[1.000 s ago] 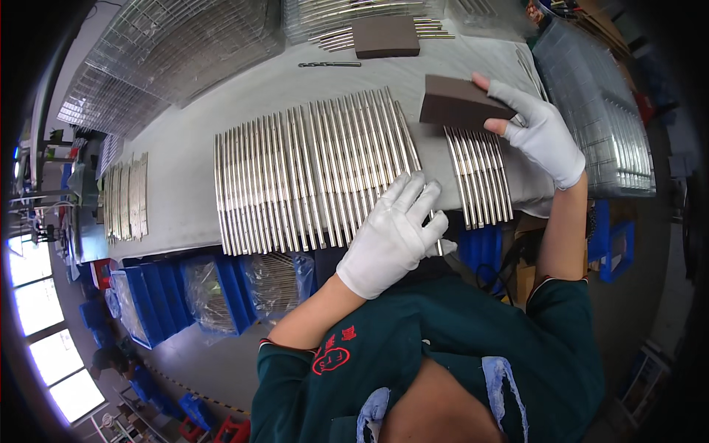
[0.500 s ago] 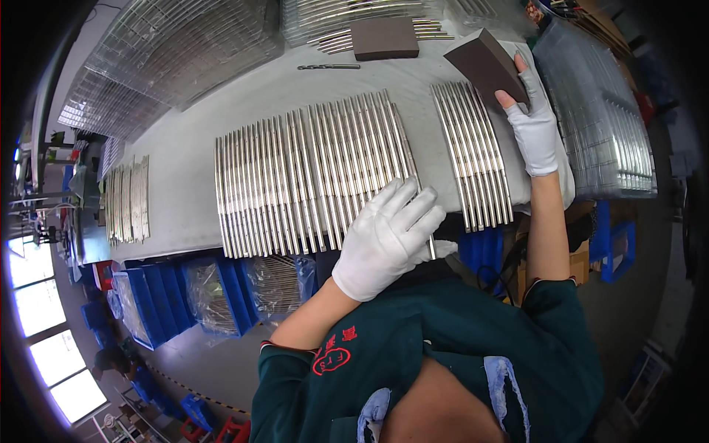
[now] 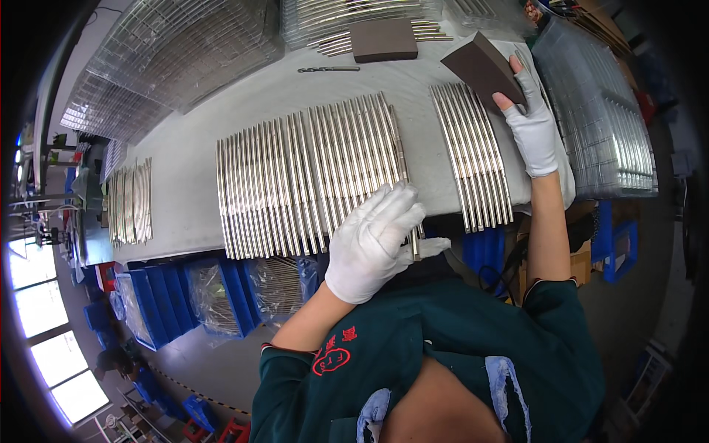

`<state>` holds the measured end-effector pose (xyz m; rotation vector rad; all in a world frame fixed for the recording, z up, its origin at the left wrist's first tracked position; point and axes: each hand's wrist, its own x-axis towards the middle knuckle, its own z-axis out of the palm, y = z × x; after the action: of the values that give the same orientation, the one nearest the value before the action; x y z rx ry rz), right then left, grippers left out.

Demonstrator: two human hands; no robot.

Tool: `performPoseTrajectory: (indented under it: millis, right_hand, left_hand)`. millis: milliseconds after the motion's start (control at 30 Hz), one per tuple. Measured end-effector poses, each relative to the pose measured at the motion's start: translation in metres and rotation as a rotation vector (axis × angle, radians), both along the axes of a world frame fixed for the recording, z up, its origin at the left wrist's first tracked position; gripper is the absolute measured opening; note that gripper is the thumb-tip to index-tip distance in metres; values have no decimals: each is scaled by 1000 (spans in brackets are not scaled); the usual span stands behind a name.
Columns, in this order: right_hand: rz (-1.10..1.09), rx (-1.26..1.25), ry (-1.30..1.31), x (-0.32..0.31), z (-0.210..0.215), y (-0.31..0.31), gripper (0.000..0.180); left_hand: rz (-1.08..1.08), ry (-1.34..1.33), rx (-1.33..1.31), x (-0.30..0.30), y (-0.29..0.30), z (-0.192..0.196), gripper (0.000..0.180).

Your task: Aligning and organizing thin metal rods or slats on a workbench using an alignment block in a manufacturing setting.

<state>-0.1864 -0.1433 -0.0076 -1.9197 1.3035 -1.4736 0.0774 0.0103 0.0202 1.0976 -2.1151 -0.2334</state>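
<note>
Grey table (image 3: pixel 185 159): left hand (image 3: pixel 373 240) flat on metal rods (image 3: pixel 310 173); right hand (image 3: pixel 533 125) grips brown block (image 3: pixel 484 68).

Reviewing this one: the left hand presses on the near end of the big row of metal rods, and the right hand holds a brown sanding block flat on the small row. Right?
Not quite. In the head view the right hand holds the brown sanding block tilted up past the far end of the small row, not flat on it. The left hand does press on the near end of the big row.
</note>
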Motion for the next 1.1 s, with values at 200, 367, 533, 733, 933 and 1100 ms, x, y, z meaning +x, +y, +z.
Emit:
performPoseTrajectory:
  millis: [200,367,533,733,933,1100]
  right_hand:
    - [-2,-14,32,0,0,0,57]
    - [-15,31,24,1,2,1,58]
    - [36,-13,-19,1,-2,-1,58]
    - [171,200,95,0,20,13,55]
    - [706,534,18,10,50,18,55]
    - [623,235,504,53,72,30,56]
  left_hand:
    - [24,34,-37,-4,2,-6,60]
    - [-61,-104,-30,-17,-4,-11,58]
    - [-63,-142,-19,-16,-3,-15,59]
    - [-27,-46,-29,-14,-2,-14,62]
    - [-62,-33,-41,-12,-2,-16,52]
    - [-57,-8,-66,-14,-3,-12,49]
